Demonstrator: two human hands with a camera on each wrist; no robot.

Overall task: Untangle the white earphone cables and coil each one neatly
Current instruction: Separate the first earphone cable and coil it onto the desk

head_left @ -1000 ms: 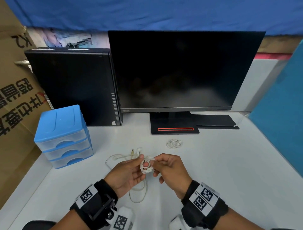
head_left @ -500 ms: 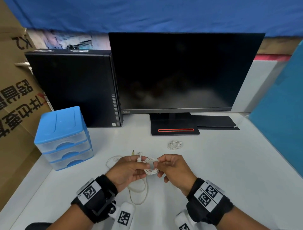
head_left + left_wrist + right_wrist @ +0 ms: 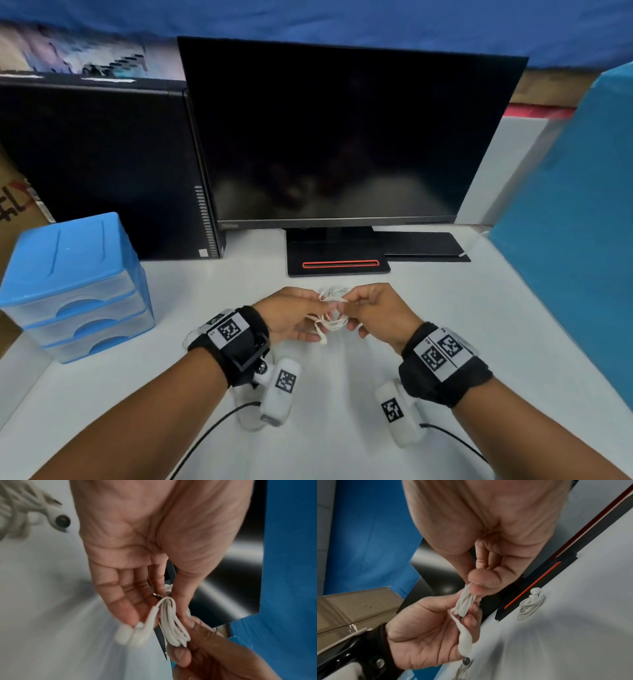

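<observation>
A white earphone cable coil (image 3: 334,322) hangs between both hands above the desk. My left hand (image 3: 317,317) pinches one side of it with thumb and forefinger (image 3: 180,596), its other fingers spread. My right hand (image 3: 351,306) pinches the opposite side of the coil (image 3: 464,601) between thumb and forefinger. An earbud (image 3: 465,640) dangles from the coil under the left palm, blurred in the left wrist view (image 3: 137,632). A second coiled earphone (image 3: 331,293) lies on the desk just beyond the hands, in front of the monitor stand, and shows in the right wrist view (image 3: 531,605).
A black monitor (image 3: 342,137) on its stand (image 3: 337,263) rises behind the hands. A black computer case (image 3: 102,164) and a blue drawer unit (image 3: 75,281) stand to the left. A blue partition (image 3: 582,222) borders the white desk (image 3: 479,325) on the right.
Both hands moved forward toward the monitor with the coil, close to the second coil. The loose cable loop that trailed on the desk below the hands is gone from view.
</observation>
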